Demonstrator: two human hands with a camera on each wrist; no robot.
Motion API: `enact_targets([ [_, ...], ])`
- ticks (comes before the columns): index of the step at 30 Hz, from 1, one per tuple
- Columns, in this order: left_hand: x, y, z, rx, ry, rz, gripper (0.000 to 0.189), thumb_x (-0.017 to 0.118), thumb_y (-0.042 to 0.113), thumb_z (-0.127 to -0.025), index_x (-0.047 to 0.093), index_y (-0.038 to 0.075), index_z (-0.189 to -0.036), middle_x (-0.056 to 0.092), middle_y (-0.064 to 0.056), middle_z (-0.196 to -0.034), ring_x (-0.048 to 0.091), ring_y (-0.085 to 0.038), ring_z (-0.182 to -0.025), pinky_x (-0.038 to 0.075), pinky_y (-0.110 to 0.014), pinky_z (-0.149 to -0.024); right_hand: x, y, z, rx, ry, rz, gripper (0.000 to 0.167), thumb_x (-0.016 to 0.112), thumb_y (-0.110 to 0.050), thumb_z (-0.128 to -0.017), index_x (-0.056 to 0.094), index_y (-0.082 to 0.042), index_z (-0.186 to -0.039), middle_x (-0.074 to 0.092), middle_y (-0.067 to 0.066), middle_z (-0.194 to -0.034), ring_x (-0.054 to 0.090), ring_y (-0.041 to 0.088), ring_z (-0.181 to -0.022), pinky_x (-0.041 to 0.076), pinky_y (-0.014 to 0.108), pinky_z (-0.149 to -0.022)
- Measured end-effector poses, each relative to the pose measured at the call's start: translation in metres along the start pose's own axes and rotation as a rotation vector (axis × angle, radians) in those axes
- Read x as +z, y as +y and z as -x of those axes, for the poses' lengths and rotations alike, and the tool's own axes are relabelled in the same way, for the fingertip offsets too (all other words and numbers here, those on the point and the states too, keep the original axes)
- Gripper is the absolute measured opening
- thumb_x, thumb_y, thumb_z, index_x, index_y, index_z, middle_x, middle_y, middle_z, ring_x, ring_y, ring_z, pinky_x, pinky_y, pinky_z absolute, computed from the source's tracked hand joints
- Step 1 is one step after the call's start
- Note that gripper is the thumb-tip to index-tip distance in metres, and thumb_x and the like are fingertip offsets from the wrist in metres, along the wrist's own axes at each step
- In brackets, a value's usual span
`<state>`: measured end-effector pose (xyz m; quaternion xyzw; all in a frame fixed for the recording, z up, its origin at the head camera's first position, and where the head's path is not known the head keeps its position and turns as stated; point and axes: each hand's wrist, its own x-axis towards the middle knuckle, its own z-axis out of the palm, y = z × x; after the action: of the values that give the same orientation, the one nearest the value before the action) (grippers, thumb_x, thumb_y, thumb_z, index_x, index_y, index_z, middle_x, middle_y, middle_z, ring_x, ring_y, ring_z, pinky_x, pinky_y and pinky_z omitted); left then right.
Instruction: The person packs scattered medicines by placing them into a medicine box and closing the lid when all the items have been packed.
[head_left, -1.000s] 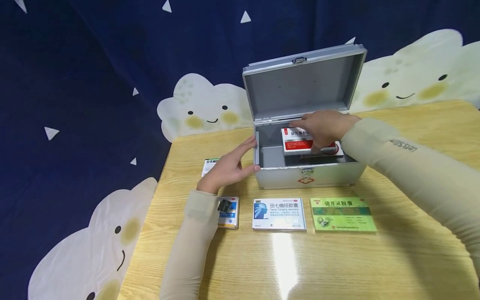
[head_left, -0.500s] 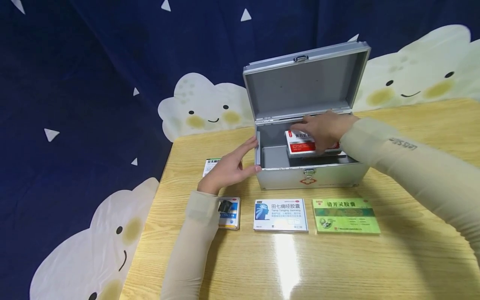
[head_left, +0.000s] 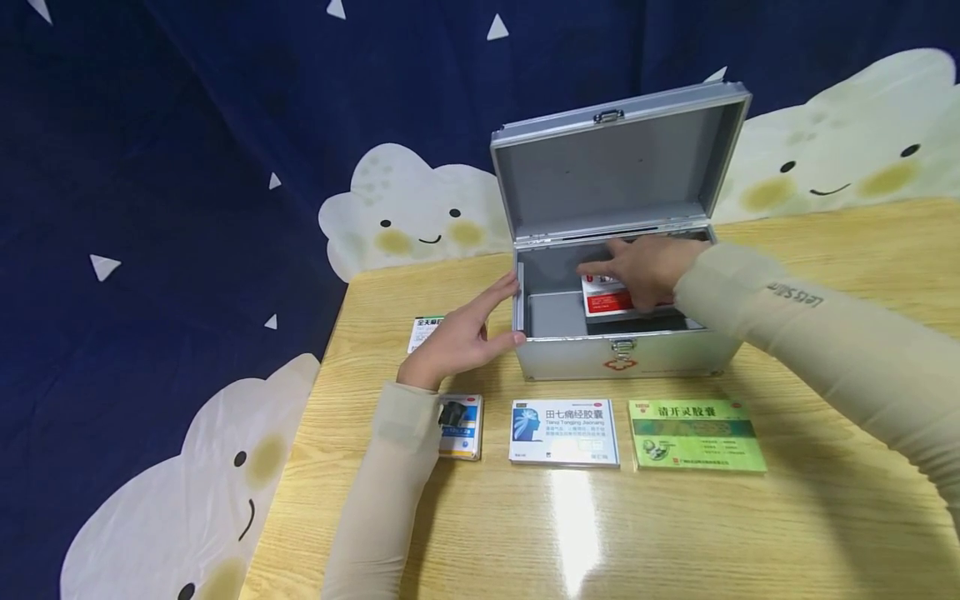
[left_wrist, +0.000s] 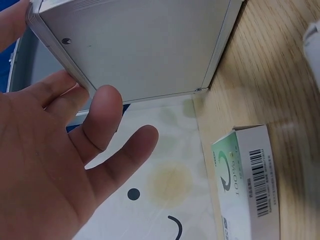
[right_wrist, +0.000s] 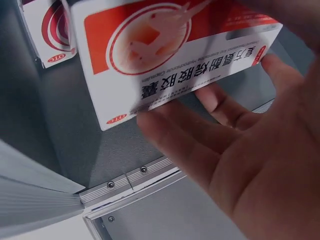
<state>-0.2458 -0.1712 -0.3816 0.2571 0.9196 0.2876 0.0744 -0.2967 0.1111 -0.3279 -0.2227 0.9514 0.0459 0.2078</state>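
Observation:
A silver first-aid case (head_left: 573, 358) stands on the table with its lid (head_left: 611, 183) raised. Inside it, my right hand (head_left: 651, 265) grips a red-and-white medicine box (head_left: 609, 303) by its edges, fingers along the far side. The thumb is mostly out of sight. In the right wrist view this medicine box (right_wrist: 117, 92) is tilted over the case's grey floor, and another medicine box (right_wrist: 52, 30) lies beyond it. My left hand (head_left: 461, 340) touches the case's left rim, fingers spread and thumb near the front corner. The left wrist view shows the outer fingers (left_wrist: 125, 157) off the wall.
In front of the case lie a white-and-blue medicine box (head_left: 565, 433), a green one (head_left: 697, 436) and a blue-and-orange one (head_left: 461, 429) partly behind my left wrist. Another white box (head_left: 426, 332) sits left of the case. A navy cloud-print curtain (head_left: 420, 75) hangs behind the table.
My right hand has moved slightly right and lower inside the case with the red-and-white medicine box. The left hand stays at the rim. The head view has shifted a little.

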Motion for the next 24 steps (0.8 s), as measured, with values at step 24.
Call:
enact_targets([
  [24, 0.002, 0.000, 0.002, 0.008, 0.010, -0.012, 0.077, 0.059, 0.052, -0.093, 0.026, 0.028, -0.158, 0.014, 0.020, -0.166, 0.047, -0.015, -0.060, 0.047, -0.027, -0.062, 0.016, -0.003, -0.011, -0.078, 0.026, 0.183, 0.082, 0.070, 0.010, -0.079, 0.044, -0.028, -0.147, 0.047, 0.026, -0.141, 0.060, 0.030, -0.089, 0.057, 0.052, -0.086],
])
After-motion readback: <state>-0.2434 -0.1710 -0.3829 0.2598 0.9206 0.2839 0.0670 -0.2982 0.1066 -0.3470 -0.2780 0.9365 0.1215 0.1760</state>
